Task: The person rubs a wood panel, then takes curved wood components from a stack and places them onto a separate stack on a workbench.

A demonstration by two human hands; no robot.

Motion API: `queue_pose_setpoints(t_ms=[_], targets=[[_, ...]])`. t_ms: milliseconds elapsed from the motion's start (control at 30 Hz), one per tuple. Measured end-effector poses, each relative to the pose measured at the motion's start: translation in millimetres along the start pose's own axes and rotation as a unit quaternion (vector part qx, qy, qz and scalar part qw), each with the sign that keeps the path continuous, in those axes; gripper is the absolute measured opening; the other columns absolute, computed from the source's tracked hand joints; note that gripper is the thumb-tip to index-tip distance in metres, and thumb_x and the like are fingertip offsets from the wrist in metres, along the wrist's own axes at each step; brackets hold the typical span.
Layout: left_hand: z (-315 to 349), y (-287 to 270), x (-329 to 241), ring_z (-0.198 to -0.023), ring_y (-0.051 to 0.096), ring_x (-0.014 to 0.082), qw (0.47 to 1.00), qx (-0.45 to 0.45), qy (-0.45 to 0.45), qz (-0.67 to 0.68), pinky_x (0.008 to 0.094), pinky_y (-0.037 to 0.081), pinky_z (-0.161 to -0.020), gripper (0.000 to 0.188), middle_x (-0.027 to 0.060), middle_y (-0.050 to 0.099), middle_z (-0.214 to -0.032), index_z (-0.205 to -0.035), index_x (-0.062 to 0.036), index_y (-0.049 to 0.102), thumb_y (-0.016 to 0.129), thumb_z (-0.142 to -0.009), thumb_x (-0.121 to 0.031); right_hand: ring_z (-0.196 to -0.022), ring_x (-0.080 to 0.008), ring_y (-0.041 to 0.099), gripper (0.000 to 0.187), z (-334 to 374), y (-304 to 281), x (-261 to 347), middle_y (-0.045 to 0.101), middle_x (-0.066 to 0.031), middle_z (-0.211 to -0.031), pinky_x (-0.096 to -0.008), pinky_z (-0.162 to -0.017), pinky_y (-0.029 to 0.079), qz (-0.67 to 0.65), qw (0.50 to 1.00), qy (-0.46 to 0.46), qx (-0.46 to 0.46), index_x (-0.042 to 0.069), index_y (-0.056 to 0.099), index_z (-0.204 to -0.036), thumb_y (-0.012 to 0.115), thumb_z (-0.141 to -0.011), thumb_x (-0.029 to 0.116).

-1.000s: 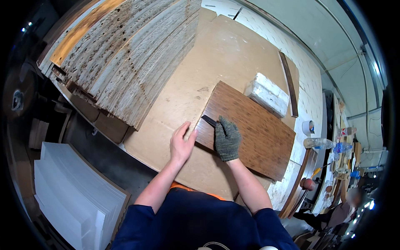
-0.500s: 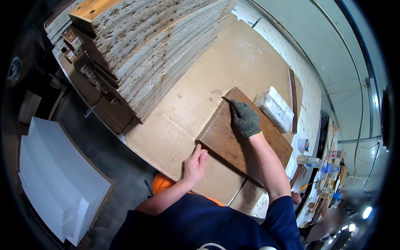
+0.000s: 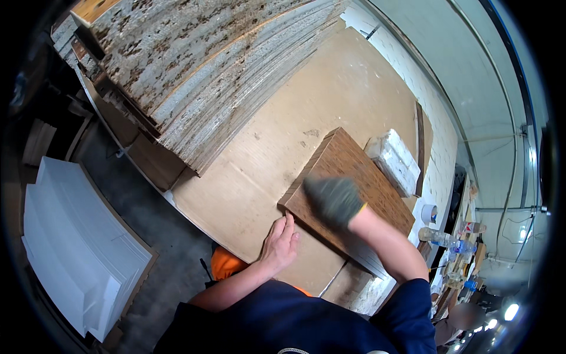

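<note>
A thick brown wooden board (image 3: 371, 183) lies at a slant on the tan-covered table. My right hand (image 3: 334, 200), in a dark grey knit glove, is over the board's near left part. Motion smears its fingers, and whether a tool is between them cannot be made out. Bare, my left hand (image 3: 279, 245) rests by the board's near left corner, fingers stretched out and fingertips against its edge.
A white wrapped block (image 3: 394, 162) sits just beyond the board, beside a dark wooden strip (image 3: 420, 135). Tall stacked panels (image 3: 218, 76) fill the table's far left. White moulded pieces (image 3: 82, 242) stand at the lower left. Plastic bottles (image 3: 439, 237) are at the right.
My right hand has swept toward me and left, from the board's far left edge to its near part; the thin dark strip earlier at its fingertips cannot be made out. My left fingers have straightened.
</note>
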State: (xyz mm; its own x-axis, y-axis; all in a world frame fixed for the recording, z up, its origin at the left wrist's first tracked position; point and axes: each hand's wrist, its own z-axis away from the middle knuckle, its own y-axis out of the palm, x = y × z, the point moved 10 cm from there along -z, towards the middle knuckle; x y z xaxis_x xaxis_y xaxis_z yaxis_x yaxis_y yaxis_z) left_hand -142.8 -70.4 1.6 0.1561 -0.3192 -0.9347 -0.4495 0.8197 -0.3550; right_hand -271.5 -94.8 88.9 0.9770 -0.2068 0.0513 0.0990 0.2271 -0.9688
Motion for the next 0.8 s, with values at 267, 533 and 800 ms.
queue_pose_setpoints(t_ms=[267,533,800], targets=[[0.5,0.3,-1.5,-0.103,0.051,0.0374,1.000,0.006,-0.021,0.019,0.0417,0.047,-0.085,0.058,0.0227,0.048,-0.115,-0.137,0.0079,0.032,0.055,-0.086,-0.009,-0.066,-0.0334,0.061,0.021,-5.1,-6.5,-12.1,0.061,-0.0139,-0.071,-0.0435,-0.054,0.047,-0.122,0.988,0.060,-0.071,0.008,0.060,-0.098,0.057,-0.077,0.011],[-1.3,-1.2,-6.9,-0.102,0.051,0.0379,0.999,-0.003,0.020,-0.025,0.0441,0.046,-0.085,0.061,0.0226,0.048,-0.114,-0.139,0.0073,0.027,0.053,-0.087,-0.009,-0.059,-0.0317,0.063,0.023,-13.6,-16.1,30.4,0.063,-0.0160,-0.066,-0.0424,-0.048,0.047,-0.071,0.995,-0.055,0.032,0.004,0.061,-0.095,0.061,-0.076,0.017],[-1.9,-1.1,-12.9,-0.102,0.051,0.0378,0.995,0.008,0.030,-0.092,0.0425,0.048,-0.083,0.060,0.0233,0.048,-0.114,-0.136,0.0082,0.032,0.056,-0.083,-0.005,-0.067,-0.0304,0.065,0.022,6.2,-18.2,59.7,0.065,-0.0116,-0.078,-0.0428,-0.056,0.050,-0.109,0.980,-0.150,-0.069,0.011,0.064,-0.101,0.057,-0.082,0.020]])
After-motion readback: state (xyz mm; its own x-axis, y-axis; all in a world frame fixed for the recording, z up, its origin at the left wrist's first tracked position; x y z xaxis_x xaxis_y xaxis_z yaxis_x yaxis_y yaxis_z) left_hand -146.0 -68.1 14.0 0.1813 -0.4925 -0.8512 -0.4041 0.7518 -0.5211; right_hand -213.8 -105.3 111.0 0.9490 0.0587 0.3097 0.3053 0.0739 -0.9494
